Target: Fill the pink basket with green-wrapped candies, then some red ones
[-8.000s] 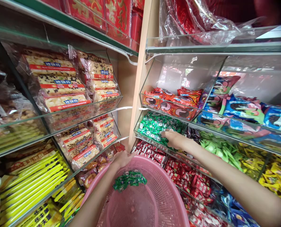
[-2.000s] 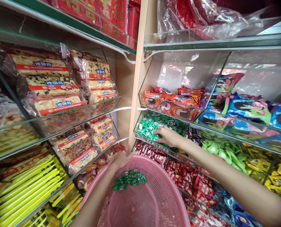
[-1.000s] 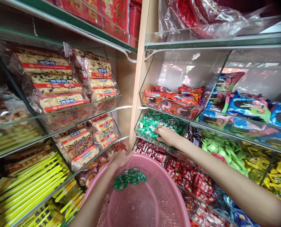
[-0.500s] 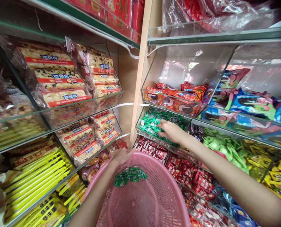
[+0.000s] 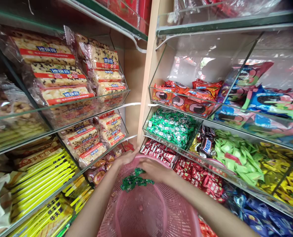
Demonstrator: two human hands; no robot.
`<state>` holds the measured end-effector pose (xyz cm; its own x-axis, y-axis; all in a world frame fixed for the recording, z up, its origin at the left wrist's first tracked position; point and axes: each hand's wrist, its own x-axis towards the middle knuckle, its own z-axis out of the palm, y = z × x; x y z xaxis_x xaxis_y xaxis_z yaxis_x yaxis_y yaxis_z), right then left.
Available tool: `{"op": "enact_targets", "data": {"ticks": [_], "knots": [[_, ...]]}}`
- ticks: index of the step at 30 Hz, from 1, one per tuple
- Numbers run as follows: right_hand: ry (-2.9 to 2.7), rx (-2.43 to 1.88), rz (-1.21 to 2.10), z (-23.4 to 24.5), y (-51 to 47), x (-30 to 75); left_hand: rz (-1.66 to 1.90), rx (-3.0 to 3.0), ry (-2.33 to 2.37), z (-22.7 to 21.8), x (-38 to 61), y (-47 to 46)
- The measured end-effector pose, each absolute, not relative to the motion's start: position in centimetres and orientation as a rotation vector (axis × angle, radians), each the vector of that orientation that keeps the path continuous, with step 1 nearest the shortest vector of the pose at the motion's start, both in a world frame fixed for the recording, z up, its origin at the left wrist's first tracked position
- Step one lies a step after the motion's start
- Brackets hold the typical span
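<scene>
My left hand (image 5: 126,158) is closed on the far rim of a pink plastic basket (image 5: 194,219) with meshed sides. Inside the far part of the basket is my right hand (image 5: 152,168), its fingers curled around some green-wrapped candies (image 5: 138,171). Just below those fingers, more small green candies (image 5: 129,185) lie in a heap against the basket's sloping wall. On the right-hand shelf, a glass compartment holds a pile of similar green candies (image 5: 172,126). The fingertips of my right hand are partly hidden among the wrappers.
Glass-fronted shelves meet at a wooden post (image 5: 146,75). Packaged sesame cakes (image 5: 65,74) and yellow wafer packs (image 5: 41,181) fill the left side. To the right are red-wrapped candies (image 5: 158,153), Snickers bars (image 5: 207,144), light green packets (image 5: 235,154) and orange cookie packs (image 5: 186,98).
My right hand has come from the shelf's green candy compartment down into the basket, bringing green candies. My left hand stays on the rim. The view has shifted slightly.
</scene>
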<state>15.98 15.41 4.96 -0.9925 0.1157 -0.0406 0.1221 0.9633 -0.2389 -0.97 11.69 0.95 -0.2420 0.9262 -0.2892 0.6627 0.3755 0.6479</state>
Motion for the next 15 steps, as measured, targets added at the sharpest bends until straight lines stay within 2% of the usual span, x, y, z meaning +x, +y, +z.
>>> {"op": "enact_targets", "data": {"ticks": [6,15], "knots": [[3.063,-0.028,-0.191,-1.2,14.5,12.5,0.464,1.351,2.048,0.6,-1.3,11.6],[3.147,0.014,-0.157,-4.2,13.9,11.7,0.395,1.358,2.097,1.0,-0.8,11.6]]}}
